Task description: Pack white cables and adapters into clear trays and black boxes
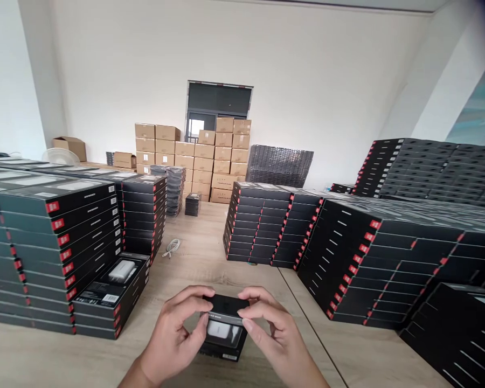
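A small black product box stands on the wooden table right in front of me. Its face shows a white adapter-like device and a cable, and a pale label sits at its lower edge. My left hand pinches the upper left corner between thumb and fingers. At the upper right corner, my right hand grips in the same way. Whether the top panel is a loose flap or closed, I cannot tell. Left of my hands, a low stack of similar black boxes has the white device pictured on top.
Tall stacks of black boxes with red tabs rise at left and right. A coiled white cable lies on the wooden table. Farther back are a small black stack, clear plastic trays and brown cartons.
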Available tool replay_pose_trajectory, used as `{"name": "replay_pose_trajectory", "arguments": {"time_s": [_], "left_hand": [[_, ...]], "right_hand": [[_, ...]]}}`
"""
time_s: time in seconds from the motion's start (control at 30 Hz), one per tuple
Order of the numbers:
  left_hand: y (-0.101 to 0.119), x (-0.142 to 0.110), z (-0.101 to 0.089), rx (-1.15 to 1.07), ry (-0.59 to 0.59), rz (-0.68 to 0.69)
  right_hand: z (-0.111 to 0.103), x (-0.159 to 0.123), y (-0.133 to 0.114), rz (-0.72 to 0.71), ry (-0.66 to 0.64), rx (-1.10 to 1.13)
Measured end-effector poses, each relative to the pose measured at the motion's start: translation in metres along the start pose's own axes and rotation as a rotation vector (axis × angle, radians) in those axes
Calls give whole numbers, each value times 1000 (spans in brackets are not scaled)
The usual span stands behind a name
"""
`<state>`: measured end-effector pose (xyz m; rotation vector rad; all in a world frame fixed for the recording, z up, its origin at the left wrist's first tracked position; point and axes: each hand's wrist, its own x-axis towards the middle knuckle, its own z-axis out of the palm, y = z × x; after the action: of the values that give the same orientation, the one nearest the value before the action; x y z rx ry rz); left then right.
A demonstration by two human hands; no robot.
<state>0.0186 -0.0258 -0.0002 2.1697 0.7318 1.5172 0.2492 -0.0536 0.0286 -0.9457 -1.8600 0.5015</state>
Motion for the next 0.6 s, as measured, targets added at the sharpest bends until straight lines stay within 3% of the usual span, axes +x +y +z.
{"name": "replay_pose_trajectory", "arguments": {"time_s": [0.17, 0.37, 0.5, 0.6], "left_hand": [[-10, -1, 5, -113, 47, -119], [-31, 5, 11, -369, 245, -364], [-54, 5, 14, -394, 334, -580], [-68, 3, 16, -274, 329, -635]], "right_hand": [[8, -4, 18, 137, -21, 44], [41, -9, 40, 346, -44, 266], [52, -2, 38, 471, 65, 530], [59, 25, 30, 586, 151, 677]]}}
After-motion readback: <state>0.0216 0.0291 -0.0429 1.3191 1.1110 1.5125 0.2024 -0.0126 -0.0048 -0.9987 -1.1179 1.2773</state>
